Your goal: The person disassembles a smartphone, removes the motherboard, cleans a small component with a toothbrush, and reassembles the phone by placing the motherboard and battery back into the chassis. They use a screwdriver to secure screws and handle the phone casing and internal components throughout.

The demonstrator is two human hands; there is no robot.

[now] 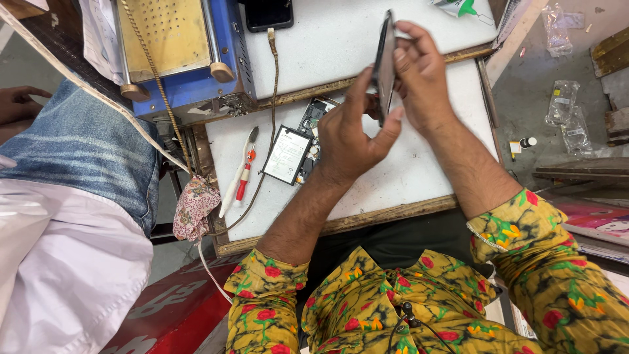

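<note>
Both hands (354,134) (419,78) grip an edge-on phone panel (384,62), face unseen.

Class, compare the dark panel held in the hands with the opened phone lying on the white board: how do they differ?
The dark panel is lifted edge-on, gripped by the left hand and right hand; the opened phone lies flat on the white board, untouched. The panel looks plain and thin; the phone shows inner parts. Both are rectangular.

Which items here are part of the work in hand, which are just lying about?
In hand:
thin dark flat phone panel, held edge-on by left hand and right hand
opened phone body with white battery

Lying about:
blue and brass machine
red and white hand tools
floral cloth
black phone on braided cable
</note>
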